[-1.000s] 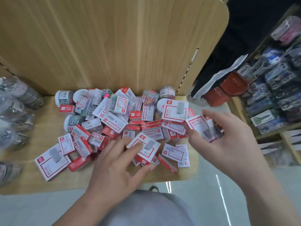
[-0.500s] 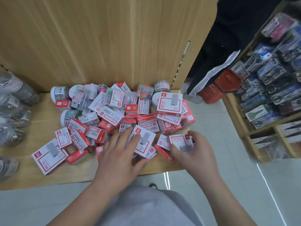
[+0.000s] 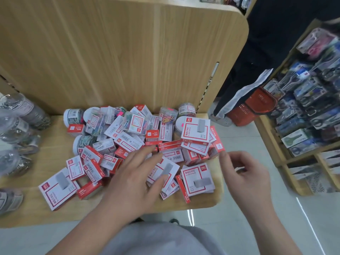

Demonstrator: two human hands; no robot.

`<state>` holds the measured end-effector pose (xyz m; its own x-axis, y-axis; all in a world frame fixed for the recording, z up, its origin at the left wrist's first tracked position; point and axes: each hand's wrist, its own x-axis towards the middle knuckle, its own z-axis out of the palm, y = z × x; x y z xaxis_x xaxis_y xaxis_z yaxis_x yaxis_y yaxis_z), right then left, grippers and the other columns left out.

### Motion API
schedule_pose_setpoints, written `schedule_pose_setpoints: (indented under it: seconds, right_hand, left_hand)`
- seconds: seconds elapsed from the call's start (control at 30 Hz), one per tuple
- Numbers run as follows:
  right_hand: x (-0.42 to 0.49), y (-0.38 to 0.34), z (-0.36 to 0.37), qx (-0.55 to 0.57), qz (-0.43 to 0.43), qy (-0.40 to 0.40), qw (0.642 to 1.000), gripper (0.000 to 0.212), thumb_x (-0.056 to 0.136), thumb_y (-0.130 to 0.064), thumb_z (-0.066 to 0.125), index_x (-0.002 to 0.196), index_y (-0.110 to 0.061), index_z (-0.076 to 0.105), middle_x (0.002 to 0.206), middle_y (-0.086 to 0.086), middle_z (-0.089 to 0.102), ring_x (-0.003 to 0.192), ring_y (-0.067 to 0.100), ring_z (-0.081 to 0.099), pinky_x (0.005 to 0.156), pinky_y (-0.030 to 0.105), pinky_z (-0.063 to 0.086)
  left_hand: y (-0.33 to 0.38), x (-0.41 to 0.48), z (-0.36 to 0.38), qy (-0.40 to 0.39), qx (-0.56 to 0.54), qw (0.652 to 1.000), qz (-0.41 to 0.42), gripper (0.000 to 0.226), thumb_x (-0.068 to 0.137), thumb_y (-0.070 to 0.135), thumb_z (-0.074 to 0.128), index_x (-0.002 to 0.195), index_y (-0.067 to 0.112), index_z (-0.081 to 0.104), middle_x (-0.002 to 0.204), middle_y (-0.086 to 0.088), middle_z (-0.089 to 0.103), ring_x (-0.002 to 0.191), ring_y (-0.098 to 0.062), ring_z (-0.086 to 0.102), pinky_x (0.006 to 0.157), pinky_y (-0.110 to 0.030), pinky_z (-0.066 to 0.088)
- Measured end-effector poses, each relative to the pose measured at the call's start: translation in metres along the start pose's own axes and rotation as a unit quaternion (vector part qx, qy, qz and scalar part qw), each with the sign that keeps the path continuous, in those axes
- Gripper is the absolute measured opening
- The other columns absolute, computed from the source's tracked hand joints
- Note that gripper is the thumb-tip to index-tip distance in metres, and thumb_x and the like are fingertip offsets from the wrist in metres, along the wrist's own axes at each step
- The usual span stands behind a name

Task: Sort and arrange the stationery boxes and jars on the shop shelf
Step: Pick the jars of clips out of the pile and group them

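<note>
A heap of several red-and-white staple boxes [image 3: 128,142] covers the wooden shelf [image 3: 36,205]. Clear jars of coloured paper clips [image 3: 168,115] stand and lie along the back. My left hand [image 3: 134,179] rests flat on the heap, its fingers straight across a white box with a grey window [image 3: 165,170]. A large staple box [image 3: 197,181] lies flat near the shelf's front right edge. My right hand [image 3: 244,173] hovers just right of it, past the shelf's edge, fingers loosely curled and holding nothing. Another large box [image 3: 196,131] sits atop the heap at the back right.
A tall wooden panel [image 3: 128,52] backs the shelf. Bagged metal items [image 3: 16,129] lie at the left end. A red shopping basket [image 3: 253,107] stands on the floor beside a person in dark clothes. A rack of packaged scissors [image 3: 309,111] fills the right.
My right hand has set a large staple box down at the shelf's front right and let go, then drawn back to the right. My left hand stays pressed on the heap.
</note>
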<state>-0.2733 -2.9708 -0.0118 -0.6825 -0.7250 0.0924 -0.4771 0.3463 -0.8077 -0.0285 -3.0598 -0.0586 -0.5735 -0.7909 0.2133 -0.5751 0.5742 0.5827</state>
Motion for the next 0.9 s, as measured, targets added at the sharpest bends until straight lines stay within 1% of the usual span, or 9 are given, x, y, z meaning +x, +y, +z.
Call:
schedule_pose_setpoints:
  seconds: [0.17,0.3,0.4,0.5,0.57,0.67,0.77,0.83,0.9]
  right_hand:
    - [0.069,-0.042,0.009,-0.039,-0.066,-0.077,0.994,0.012,0.092,-0.036,0.067,0.090,-0.026,0.073,0.086,-0.013,0.071,0.085,0.003,0.066,0.070,0.027,0.052]
    - [0.137,-0.061,0.029,-0.078,-0.052,-0.147,0.985,0.020,0.093,-0.043,0.067,0.099,-0.025,0.074,0.088,-0.014,0.072,0.082,0.001,0.066,0.066,0.022,0.051]
    - [0.178,-0.057,0.051,-0.134,-0.020,-0.222,0.966,0.027,0.087,-0.046,0.072,0.092,-0.020,0.075,0.087,-0.006,0.073,0.082,0.012,0.068,0.069,0.032,0.056]
    - [0.196,-0.043,0.068,-0.138,0.036,-0.265,0.954,0.035,0.078,-0.053,0.080,0.081,-0.018,0.076,0.081,0.002,0.074,0.081,0.023,0.070,0.077,0.045,0.062]
    - [0.196,-0.033,0.076,-0.110,0.064,-0.264,0.956,0.046,0.070,-0.059,0.084,0.078,-0.014,0.076,0.075,0.002,0.075,0.075,0.023,0.072,0.070,0.043,0.063]
    - [0.191,-0.030,0.084,-0.045,0.089,-0.215,0.972,0.050,0.064,-0.058,0.089,0.073,-0.010,0.075,0.067,0.002,0.075,0.068,0.022,0.073,0.055,0.036,0.055]
    - [0.183,-0.030,0.091,0.002,0.116,-0.228,0.967,0.052,0.060,-0.057,0.092,0.074,-0.009,0.077,0.069,0.001,0.076,0.069,0.020,0.074,0.060,0.034,0.056]
    - [0.182,-0.030,0.093,0.014,0.137,-0.242,0.960,0.046,0.061,-0.051,0.093,0.074,-0.009,0.078,0.070,0.003,0.077,0.069,0.021,0.075,0.064,0.035,0.059]
    - [0.185,-0.028,0.093,0.044,0.158,-0.258,0.952,0.040,0.065,-0.041,0.094,0.077,-0.006,0.079,0.072,0.007,0.077,0.072,0.027,0.076,0.066,0.036,0.061]
  left_hand:
    - [-0.006,0.079,-0.021,0.020,0.002,1.000,-0.003,0.045,0.090,0.034,0.065,0.132,0.016,0.067,0.134,-0.001,0.064,0.126,-0.020,0.055,0.104,-0.032,0.043]
    - [-0.015,0.131,-0.014,-0.018,0.020,1.000,0.007,0.038,0.092,0.024,0.071,0.129,0.017,0.067,0.127,-0.001,0.066,0.119,-0.026,0.058,0.100,-0.043,0.049]
    - [-0.018,0.155,-0.002,-0.065,0.042,0.996,0.042,0.047,0.086,0.029,0.077,0.131,0.021,0.066,0.128,0.002,0.067,0.117,-0.026,0.054,0.099,-0.046,0.047]
    - [-0.021,0.164,0.007,-0.079,0.085,0.990,0.079,0.050,0.080,0.041,0.078,0.128,0.029,0.068,0.129,0.011,0.065,0.119,-0.020,0.047,0.096,-0.045,0.044]
    - [-0.024,0.164,0.012,-0.059,0.106,0.991,0.062,0.052,0.079,0.050,0.074,0.127,0.031,0.068,0.128,0.011,0.064,0.118,-0.019,0.047,0.094,-0.043,0.043]
    - [-0.022,0.168,0.020,-0.015,0.122,0.992,-0.016,0.051,0.083,0.059,0.067,0.122,0.026,0.069,0.119,0.004,0.066,0.109,-0.024,0.055,0.091,-0.041,0.047]
    - [-0.016,0.174,0.023,-0.027,0.138,0.989,-0.054,0.044,0.085,0.056,0.069,0.117,0.025,0.064,0.114,0.001,0.062,0.103,-0.027,0.060,0.085,-0.041,0.050]
    - [-0.017,0.178,0.021,-0.030,0.107,0.992,-0.060,0.039,0.084,0.048,0.074,0.114,0.024,0.064,0.113,0.000,0.060,0.100,-0.028,0.063,0.079,-0.041,0.053]
    - [-0.022,0.179,0.017,-0.017,0.047,0.997,-0.056,0.035,0.080,0.038,0.081,0.108,0.022,0.068,0.112,0.002,0.060,0.098,-0.027,0.064,0.080,-0.042,0.054]
